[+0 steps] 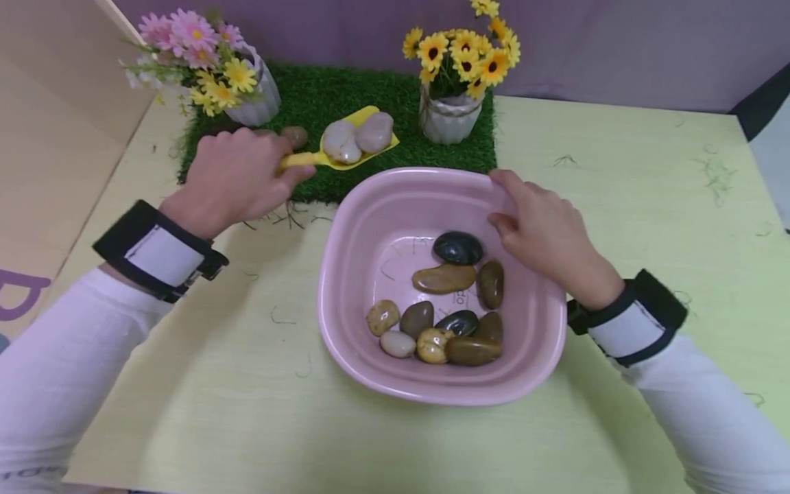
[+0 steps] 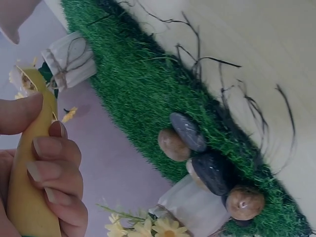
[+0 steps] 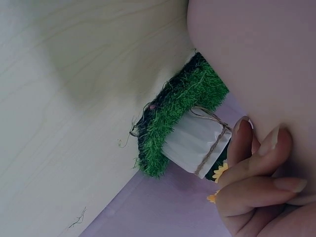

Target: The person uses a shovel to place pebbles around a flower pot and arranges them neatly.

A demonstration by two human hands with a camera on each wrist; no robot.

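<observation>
My left hand (image 1: 237,180) grips the handle of a yellow scoop (image 1: 345,149) held over the green grass mat (image 1: 327,103); two pale stones (image 1: 358,136) lie in its blade. The left wrist view shows my fingers (image 2: 54,173) curled round the yellow handle (image 2: 27,197), with several dark and brown stones (image 2: 207,163) on the grass mat (image 2: 148,94) beside a white pot. My right hand (image 1: 543,230) holds the far right rim of a pink basin (image 1: 370,226), thumb inside. Several brown, black and pale pebbles (image 1: 447,309) lie in the basin's bottom.
A white pot of pink and yellow flowers (image 1: 253,92) stands at the mat's back left. A white pot of sunflowers (image 1: 449,113) stands at its back right. A brown stone (image 1: 296,136) lies on the mat by my left hand. The pale green table (image 1: 648,206) carries stray grass strands.
</observation>
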